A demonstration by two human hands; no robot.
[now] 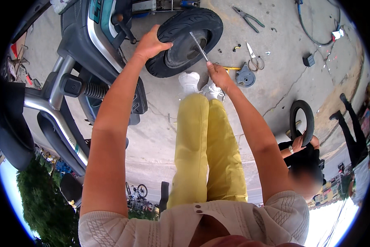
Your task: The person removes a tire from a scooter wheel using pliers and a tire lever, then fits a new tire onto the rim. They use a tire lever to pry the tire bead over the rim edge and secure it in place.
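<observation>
A small scooter wheel with a black tyre [213, 25] and a dark rim [180, 53] stands tilted on the concrete by my white shoes. My left hand [151, 44] grips the tyre's left edge, its thumb lying across the sidewall. A steel tyre lever [200, 48] is held in my right hand [219, 75], its far tip over the rim near the tyre's inner edge. Whether that tip touches the rim, I cannot tell. Just right of this hand lie a yellow-handled tool [233, 68] and a round grey brake plate [245, 75].
A scooter [76, 45] stands close on my left. Pliers [248, 18], scissors [254, 57], a small black box [308, 60] and a hose [306, 31] lie on the ground. To the right, another person's hands [298, 144] hold a bare tyre [294, 117]. Someone in dark trousers [353, 127] stands beyond.
</observation>
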